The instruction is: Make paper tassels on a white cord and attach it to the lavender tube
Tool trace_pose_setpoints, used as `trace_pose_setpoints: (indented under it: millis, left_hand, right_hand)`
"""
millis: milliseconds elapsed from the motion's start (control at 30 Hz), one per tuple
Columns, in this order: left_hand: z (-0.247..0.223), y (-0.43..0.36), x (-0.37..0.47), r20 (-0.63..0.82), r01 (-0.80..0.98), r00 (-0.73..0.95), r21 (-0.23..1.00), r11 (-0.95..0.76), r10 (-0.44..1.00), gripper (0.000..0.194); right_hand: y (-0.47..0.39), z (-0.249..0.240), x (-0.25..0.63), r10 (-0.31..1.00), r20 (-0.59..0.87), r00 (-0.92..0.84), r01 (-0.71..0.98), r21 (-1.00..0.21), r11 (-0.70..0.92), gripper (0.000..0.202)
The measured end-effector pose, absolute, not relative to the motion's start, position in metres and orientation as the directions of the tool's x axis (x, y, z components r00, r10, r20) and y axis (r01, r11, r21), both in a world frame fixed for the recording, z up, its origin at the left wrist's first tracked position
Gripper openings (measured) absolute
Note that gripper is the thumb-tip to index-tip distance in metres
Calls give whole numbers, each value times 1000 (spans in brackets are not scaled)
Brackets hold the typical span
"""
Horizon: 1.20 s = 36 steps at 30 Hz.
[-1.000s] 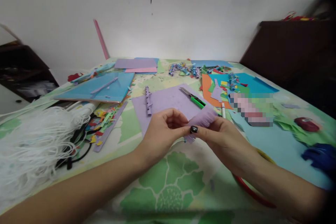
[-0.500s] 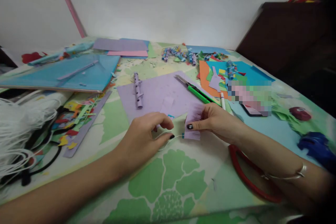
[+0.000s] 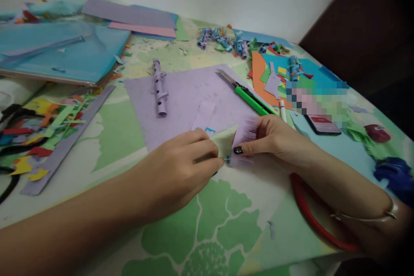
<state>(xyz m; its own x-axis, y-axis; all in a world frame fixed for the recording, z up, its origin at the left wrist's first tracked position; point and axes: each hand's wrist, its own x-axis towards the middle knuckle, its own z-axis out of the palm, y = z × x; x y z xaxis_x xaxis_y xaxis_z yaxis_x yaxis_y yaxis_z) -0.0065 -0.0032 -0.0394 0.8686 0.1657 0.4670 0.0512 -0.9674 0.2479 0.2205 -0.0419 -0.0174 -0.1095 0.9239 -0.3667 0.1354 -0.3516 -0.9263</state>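
Note:
My right hand (image 3: pixel 273 140) pinches a fringed strip of lilac paper (image 3: pixel 245 138) between thumb and fingers, its cut edge turned to the right. A small blue bit of tape (image 3: pixel 228 159) sits at the strip's lower left edge, with a short end of white string (image 3: pixel 225 160) coming out of it. Thumb and fingers of my left hand (image 3: pixel 186 166) are closed on that string, just left of the tape; the rest of the string is hidden. Beyond the hands, a rolled lilac paper tube with dark dots (image 3: pixel 159 90) lies on a lilac sheet (image 3: pixel 190 79).
A green utility knife (image 3: pixel 249 97) lies blade out on the lilac sheet. Red-handled scissors (image 3: pixel 310 211) are partly under my right forearm. Paper scraps (image 3: pixel 61 120) and a blue folder (image 3: pixel 77 60) lie left; a phone (image 3: pixel 323 125) lies right.
My left hand, open beside the string before, has moved right and closed on it near the tape. My right hand still holds the fringed strip. The view has shifted.

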Motion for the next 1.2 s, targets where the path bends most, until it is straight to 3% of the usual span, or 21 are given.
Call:
trace_pose_setpoints:
  millis: [1200]
  left_hand:
    - [-42,-4,-5,427,77,893,162,-984,140,27]
  right_hand:
    - [-43,-16,211,970,-231,-76,282,-938,-201,13]
